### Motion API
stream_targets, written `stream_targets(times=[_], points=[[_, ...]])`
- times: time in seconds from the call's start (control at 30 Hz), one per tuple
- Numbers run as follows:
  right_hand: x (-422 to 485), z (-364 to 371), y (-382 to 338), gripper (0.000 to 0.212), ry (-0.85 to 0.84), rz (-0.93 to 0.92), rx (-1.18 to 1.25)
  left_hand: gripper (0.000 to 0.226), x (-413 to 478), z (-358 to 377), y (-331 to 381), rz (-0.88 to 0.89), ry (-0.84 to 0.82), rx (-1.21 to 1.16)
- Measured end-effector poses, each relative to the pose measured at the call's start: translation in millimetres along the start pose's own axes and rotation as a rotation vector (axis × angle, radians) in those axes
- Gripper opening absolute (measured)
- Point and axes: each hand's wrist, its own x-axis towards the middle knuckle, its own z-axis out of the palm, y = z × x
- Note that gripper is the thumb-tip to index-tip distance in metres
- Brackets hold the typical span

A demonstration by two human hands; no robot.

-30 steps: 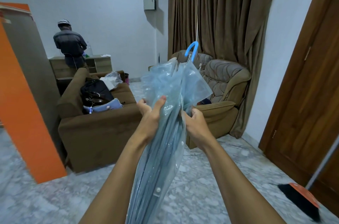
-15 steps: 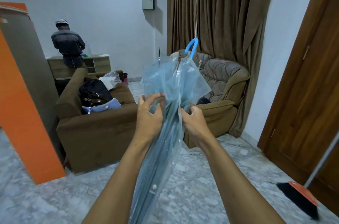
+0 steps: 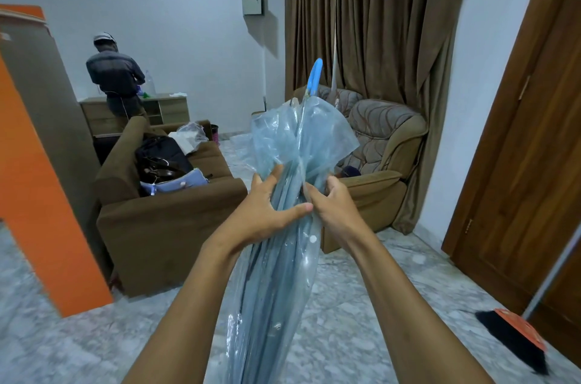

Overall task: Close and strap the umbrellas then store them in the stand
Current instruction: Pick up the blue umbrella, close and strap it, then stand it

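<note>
Both hands, left (image 3: 264, 210) and right (image 3: 333, 207), grip the umbrella (image 3: 283, 257); loose folds flaring at 12 o'clock could slip free before strapping.

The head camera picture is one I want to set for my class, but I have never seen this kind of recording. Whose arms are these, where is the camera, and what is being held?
There is no machine here. A person wears one camera on the head, looking forward and down, so the two bare arms reaching in from the bottom are the wearer's own. The left hand and right hand both grip a folded umbrella of clear bluish plastic, gathering its loose folds. Its blue handle points up and away. Nothing rests on a table; behind are a brown sofa with bags on it, an armchair, curtains, and another person facing away. A broom stands at the right. No stand is in view.
</note>
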Motion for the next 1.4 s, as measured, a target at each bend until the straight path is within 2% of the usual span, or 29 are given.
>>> stream_targets(times=[0.17, 0.33, 0.47, 0.63, 0.7, 0.8, 0.83, 0.87, 0.9, 0.97, 1.03, 1.13, 1.2, 1.3, 1.4], points=[[3, -3, -3, 0.039, -0.029, 0.003, 0.02, 0.087, 5, -3, -8, 0.101, -0.057, -0.086], [4, -3, -11, 0.03, -0.051, 0.003, 0.042, 0.093, 4, 3, -8, 0.081, 0.019, -0.146], [7, -3, -10, 0.026, -0.085, -0.004, 0.023, 0.067, 4, 9, -6, 0.132, 0.123, -0.239], [10, -6, -13, 0.029, -0.11, -0.031, -0.074, 0.047, -1, 13, -1, 0.132, 0.218, -0.359], [6, -5, -14, 0.027, -0.039, -0.077, -0.176, 0.04, -2, 12, 0, 0.131, 0.247, -0.385], [-2, -1, -7, 0.025, 0.358, -0.283, -0.353, 0.039, -2, 11, 0, 0.107, 0.287, -0.411], [-4, -1, -5, 0.018, 0.434, -0.38, -0.397, 0.039, -2, 11, 0, 0.101, 0.295, -0.42], [-8, 0, -6, 0.014, 0.405, -0.435, -0.444, 0.038, -2, 10, -1, 0.096, 0.295, -0.428], [-10, 1, -7, 0.018, 0.297, -0.442, -0.51, 0.038, -2, 10, -1, 0.094, 0.292, -0.429], [-14, 4, -11, 0.03, 0.051, -0.329, -0.64, 0.039, -3, 9, 1, 0.102, 0.281, -0.429], [-15, 5, -14, 0.028, -0.05, -0.257, -0.743, 0.044, -4, 9, 1, 0.109, 0.27, -0.421], [-14, 4, -18, 0.014, -0.105, -0.266, -0.819, 0.041, -5, 7, 0, 0.134, 0.273, -0.383], [-13, 3, -21, 0.011, -0.122, -0.274, -0.675, 0.038, -5, 6, -3, 0.122, 0.286, -0.367], [-11, -1, -28, 0.01, -0.048, -0.253, -0.365, 0.034, -4, 3, -4, 0.114, 0.31, -0.348], [-10, -5, -25, 0.016, -0.001, -0.256, -0.342, 0.039, -3, -2, -4, 0.116, 0.329, -0.378]])
